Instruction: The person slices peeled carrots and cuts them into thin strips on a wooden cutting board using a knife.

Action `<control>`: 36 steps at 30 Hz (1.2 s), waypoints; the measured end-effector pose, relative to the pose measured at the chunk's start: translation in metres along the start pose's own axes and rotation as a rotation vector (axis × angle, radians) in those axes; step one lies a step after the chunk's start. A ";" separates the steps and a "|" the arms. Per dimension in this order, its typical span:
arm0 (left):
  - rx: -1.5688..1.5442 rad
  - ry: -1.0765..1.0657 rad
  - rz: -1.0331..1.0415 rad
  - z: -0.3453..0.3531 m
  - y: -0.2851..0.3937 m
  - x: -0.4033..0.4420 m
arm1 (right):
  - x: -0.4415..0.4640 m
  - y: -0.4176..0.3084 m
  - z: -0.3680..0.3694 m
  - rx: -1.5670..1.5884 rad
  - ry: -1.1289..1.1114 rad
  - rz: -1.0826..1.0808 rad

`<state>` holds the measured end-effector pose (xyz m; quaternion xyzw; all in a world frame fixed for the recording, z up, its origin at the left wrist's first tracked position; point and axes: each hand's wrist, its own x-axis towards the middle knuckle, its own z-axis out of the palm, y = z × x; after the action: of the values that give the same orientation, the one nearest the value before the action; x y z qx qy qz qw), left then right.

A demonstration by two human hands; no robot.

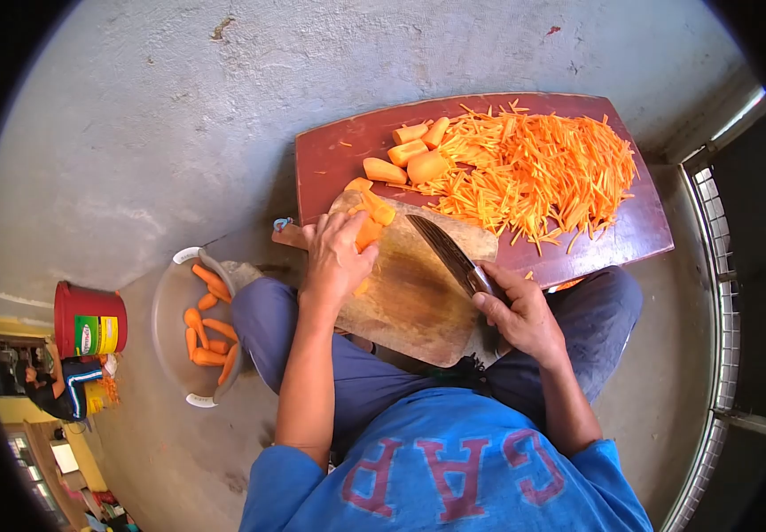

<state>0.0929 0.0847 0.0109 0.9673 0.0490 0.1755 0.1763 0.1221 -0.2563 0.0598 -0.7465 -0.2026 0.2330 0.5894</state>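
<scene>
My left hand [340, 253] is closed over carrot slices [371, 222] at the left side of a wooden cutting board [427, 293]. Its fingers partly hide the slices. In my right hand [525, 315] is a kitchen knife [445, 248] with a dark blade, gripped by the handle. The blade points up and left over the board, apart from the carrot. Beyond the board, a large heap of carrot strips [543, 173] covers much of a red-brown table [330, 164]. Several thick carrot chunks [408, 155] sit left of the heap.
A grey tub [167, 328] with several whole peeled carrots [210, 341] stands on the floor at left. Farther left are a red bucket [89, 319] and another person [68, 390]. A wall rises behind the table; a metal grille [722, 293] runs along the right.
</scene>
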 end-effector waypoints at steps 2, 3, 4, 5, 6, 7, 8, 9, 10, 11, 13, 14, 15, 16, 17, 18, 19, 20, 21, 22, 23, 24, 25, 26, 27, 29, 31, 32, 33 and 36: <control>0.003 -0.022 -0.005 -0.003 0.003 0.002 | 0.000 -0.005 -0.001 -0.005 -0.009 0.035; 0.006 -0.032 -0.011 -0.005 0.006 0.003 | 0.000 -0.007 -0.001 -0.023 -0.015 0.048; 0.000 -0.007 0.007 -0.003 0.005 0.001 | 0.000 -0.007 -0.001 -0.031 -0.018 0.046; -0.006 0.020 0.026 0.002 0.002 0.001 | 0.000 -0.006 -0.001 -0.039 -0.021 0.044; -0.013 0.047 0.048 0.006 0.003 0.002 | 0.000 -0.003 0.000 -0.036 -0.017 0.029; -0.041 0.043 0.061 -0.002 0.015 0.003 | -0.001 -0.002 0.000 -0.034 -0.011 0.017; -0.071 0.037 0.075 -0.011 0.029 0.000 | -0.002 -0.002 -0.001 -0.041 -0.009 0.016; -0.103 0.029 0.087 -0.017 0.044 -0.005 | -0.004 -0.003 -0.001 -0.048 -0.009 0.017; -0.097 0.017 0.101 -0.016 0.056 -0.013 | -0.006 -0.004 -0.001 -0.056 -0.011 0.020; -0.092 0.007 0.111 -0.014 0.067 -0.022 | -0.010 -0.007 -0.001 -0.059 -0.015 0.030; -0.072 -0.026 0.098 -0.008 0.082 -0.041 | -0.018 -0.017 -0.001 -0.067 -0.038 0.052; -0.058 -0.053 0.077 -0.004 0.087 -0.050 | -0.021 -0.022 -0.001 -0.072 -0.054 0.066; -0.045 -0.079 0.058 -0.001 0.089 -0.058 | -0.024 -0.028 -0.001 -0.077 -0.078 0.086; -0.095 -0.051 0.058 0.002 0.087 -0.065 | -0.025 -0.031 0.000 -0.082 -0.099 0.108; -0.128 -0.049 0.054 0.003 0.084 -0.068 | -0.026 -0.032 0.001 -0.120 -0.100 0.081; -0.162 -0.047 0.049 0.002 0.082 -0.070 | -0.027 -0.033 0.003 -0.157 -0.102 0.054; -0.193 -0.043 0.041 0.001 0.081 -0.071 | -0.027 -0.033 0.006 -0.181 -0.103 0.038; -0.229 -0.036 0.052 -0.001 0.080 -0.072 | -0.026 -0.034 0.008 -0.205 -0.105 0.022; -0.257 -0.042 0.069 0.000 0.078 -0.072 | -0.026 -0.035 0.010 -0.229 -0.106 0.007; -0.284 -0.049 0.085 0.001 0.076 -0.072 | -0.024 -0.034 0.013 -0.237 -0.113 -0.018; -0.311 -0.057 0.103 0.002 0.074 -0.072 | -0.023 -0.033 0.015 -0.244 -0.118 -0.041; -0.307 -0.056 0.114 0.001 0.076 -0.072 | -0.024 -0.033 0.019 -0.294 -0.135 -0.054; -0.312 -0.053 0.116 0.001 0.076 -0.072 | -0.024 -0.034 0.022 -0.346 -0.149 -0.065; -0.319 -0.049 0.119 0.002 0.077 -0.072 | -0.025 -0.034 0.024 -0.400 -0.164 -0.076; -0.326 -0.044 0.120 0.003 0.078 -0.072 | -0.025 -0.036 0.026 -0.414 -0.157 -0.073; -0.295 -0.040 0.144 0.001 0.080 -0.072 | -0.026 -0.041 0.029 -0.437 -0.149 -0.070; -0.254 -0.044 0.157 0.002 0.081 -0.073 | -0.028 -0.050 0.030 -0.464 -0.143 -0.059; -0.232 -0.050 0.162 0.004 0.082 -0.074 | -0.029 -0.052 0.031 -0.477 -0.139 -0.055; -0.209 -0.056 0.168 0.005 0.082 -0.074 | -0.030 -0.052 0.031 -0.500 -0.148 -0.068; -0.154 -0.083 0.200 0.006 0.083 -0.073 | -0.037 -0.053 0.031 -0.568 -0.167 -0.069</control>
<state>0.0302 -0.0065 0.0118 0.9574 -0.0689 0.1552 0.2334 0.0724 -0.2417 0.1093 -0.8524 -0.3329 0.2074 0.3458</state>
